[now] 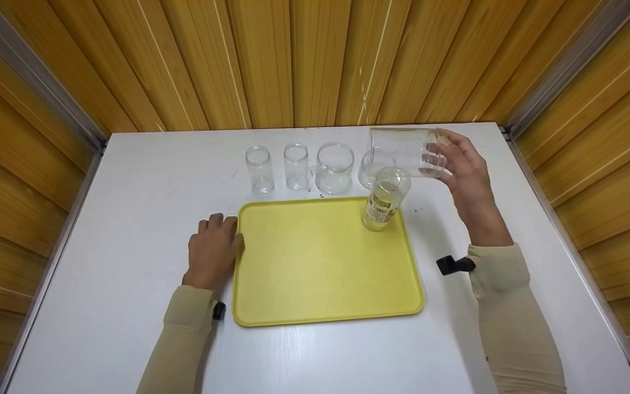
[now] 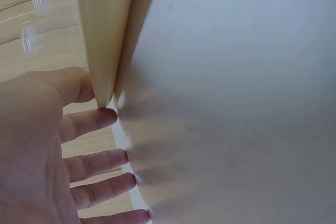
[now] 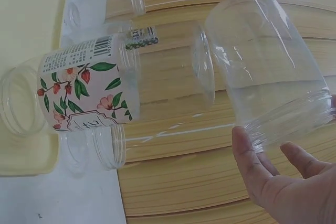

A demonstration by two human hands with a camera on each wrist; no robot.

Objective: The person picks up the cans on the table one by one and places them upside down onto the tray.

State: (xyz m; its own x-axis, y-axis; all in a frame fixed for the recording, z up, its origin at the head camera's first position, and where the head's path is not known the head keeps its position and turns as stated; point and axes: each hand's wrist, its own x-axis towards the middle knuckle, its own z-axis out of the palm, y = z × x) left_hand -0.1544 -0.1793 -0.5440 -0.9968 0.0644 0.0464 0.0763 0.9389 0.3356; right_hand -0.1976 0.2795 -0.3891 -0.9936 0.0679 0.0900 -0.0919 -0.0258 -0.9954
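My right hand (image 1: 471, 180) grips a large clear jar (image 1: 402, 150) by its threaded mouth end, holding it on its side above the back right of the table. Just in front of it, a clear jar with a floral label (image 3: 79, 85) stands mouth end down on the far right corner of the yellow tray (image 1: 315, 262). At the tray's left edge, my left hand (image 1: 211, 254) rests with its thumb against the rim. Its extended fingertips (image 2: 107, 174) touch the white table.
Behind the tray stands a row of clear jars, among them two narrow jars (image 1: 260, 169) and a wider jar (image 1: 335, 169). Another jar (image 1: 367, 175) is partly hidden behind the held one. Wood-pattern walls (image 1: 315, 65) enclose the white table (image 1: 129, 208) at the back and sides.
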